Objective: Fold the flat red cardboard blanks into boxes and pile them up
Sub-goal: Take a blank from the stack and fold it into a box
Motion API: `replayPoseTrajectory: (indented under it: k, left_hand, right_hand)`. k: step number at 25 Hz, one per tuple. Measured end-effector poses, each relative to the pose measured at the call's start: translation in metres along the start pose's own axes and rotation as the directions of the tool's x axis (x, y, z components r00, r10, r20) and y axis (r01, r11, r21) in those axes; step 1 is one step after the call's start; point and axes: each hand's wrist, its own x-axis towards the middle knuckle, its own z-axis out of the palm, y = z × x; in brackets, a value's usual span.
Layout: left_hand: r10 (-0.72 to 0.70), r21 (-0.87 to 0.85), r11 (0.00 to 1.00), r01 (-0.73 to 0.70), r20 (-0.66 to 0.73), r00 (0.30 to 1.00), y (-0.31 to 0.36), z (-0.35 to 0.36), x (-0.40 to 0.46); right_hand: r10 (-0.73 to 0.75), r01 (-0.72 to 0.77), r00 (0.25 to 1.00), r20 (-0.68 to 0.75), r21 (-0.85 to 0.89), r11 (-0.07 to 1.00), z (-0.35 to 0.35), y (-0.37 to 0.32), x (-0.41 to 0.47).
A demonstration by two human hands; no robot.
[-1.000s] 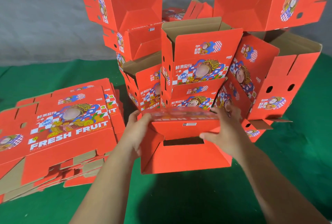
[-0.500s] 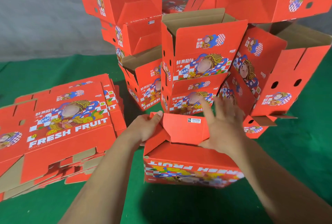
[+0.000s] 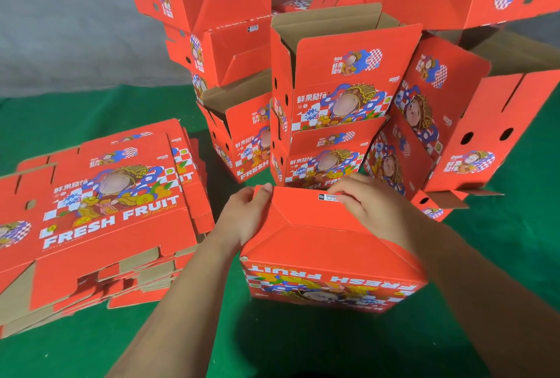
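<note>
Head view shows a red box [image 3: 327, 244] in the middle foreground, standing upside down on the green worktop [image 3: 500, 256], with its folded bottom flaps facing up and the words FRESH FRUIT printed inverted on the near side. A small white barcode label [image 3: 328, 197] sits near the far edge of the top flap. The left hand [image 3: 247, 214] holds the far left corner of the box, with the thumb on top of the flap and the other fingers hidden behind the cardboard, so its fingers are clamped on the box. The right hand [image 3: 366, 202] lies on the far right part of the flaps, its fingers [image 3: 348, 188] curled together and pressing down on the cardboard beside the label. To the left of the box lies a stack of flat blanks [image 3: 100, 205], printed side up, with brown cardboard edges visible at the near side. Behind the box rises a pile of folded boxes [image 3: 336, 96], some open at the top and showing the brown inside, some tilted or turned on the side. Further behind is a grey wall [image 3: 60, 29].
</note>
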Motion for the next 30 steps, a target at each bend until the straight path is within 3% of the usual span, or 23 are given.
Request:
replayPoseTrajectory:
  k: [5, 7, 8, 9, 11, 12, 14, 17, 20, 23, 26, 28, 30]
  left_hand:
    - [-0.094, -0.159, 0.982, 0.103, 0.061, 0.994, -0.004, -0.003, -0.004]
    - [-0.180, -0.157, 0.966, 0.204, 0.152, 0.972, -0.008, -0.007, -0.005]
    - [-0.234, -0.158, 0.950, 0.270, 0.213, 0.949, -0.008, -0.007, -0.006]
    - [-0.257, -0.189, 0.932, 0.310, 0.260, 0.931, -0.007, -0.006, -0.010]
    - [-0.198, -0.315, 0.910, 0.270, 0.241, 0.950, -0.001, 0.003, -0.015]
    - [-0.154, -0.386, 0.893, 0.230, 0.217, 0.964, 0.001, 0.003, -0.019]
    - [-0.131, -0.485, 0.850, 0.205, 0.182, 0.975, 0.004, -0.001, -0.023]
    - [-0.087, -0.512, 0.847, 0.141, 0.129, 0.988, 0.005, -0.005, -0.028]
    - [0.167, -0.584, 0.808, -0.080, 0.097, 0.981, -0.004, 0.000, -0.033]
    - [0.334, -0.453, 0.856, -0.248, 0.121, 0.935, -0.027, 0.008, -0.035]
    - [0.219, -0.401, 0.894, -0.200, 0.000, 0.976, -0.045, 0.015, -0.031]
    - [0.121, -0.363, 0.924, -0.121, -0.024, 0.992, -0.051, 0.015, -0.022]
    - [0.128, -0.313, 0.941, -0.127, -0.015, 0.992, -0.063, 0.014, -0.011]
  right_hand:
    - [0.130, -0.107, 0.987, 0.094, -0.221, 0.969, -0.003, -0.009, -0.012]
    - [0.292, -0.287, 0.956, -0.016, -0.238, 0.928, -0.007, 0.002, -0.022]
    - [0.428, -0.429, 0.902, -0.049, -0.184, 0.884, -0.011, 0.010, -0.028]
    - [0.599, -0.598, 0.801, -0.001, -0.049, 0.800, -0.015, 0.017, -0.033]
    - [0.814, -0.825, 0.543, 0.208, 0.313, 0.470, -0.020, 0.019, -0.043]
    - [0.836, -0.828, 0.491, 0.247, 0.429, 0.360, -0.023, 0.017, -0.046]
    - [0.830, -0.742, 0.528, 0.178, 0.571, 0.350, -0.025, 0.019, -0.049]
    - [0.757, -0.559, 0.647, 0.092, 0.732, 0.389, -0.029, 0.017, -0.049]
    - [0.688, -0.617, 0.701, 0.190, 0.645, 0.451, -0.025, 0.022, -0.059]
    - [0.586, -0.617, 0.765, 0.266, 0.565, 0.549, -0.009, 0.031, -0.079]
    - [0.542, -0.567, 0.798, 0.264, 0.635, 0.525, 0.019, 0.036, -0.093]
    - [0.572, -0.579, 0.780, 0.252, 0.636, 0.510, 0.045, 0.042, -0.096]
    - [0.644, -0.591, 0.742, 0.184, 0.633, 0.500, 0.069, 0.048, -0.092]
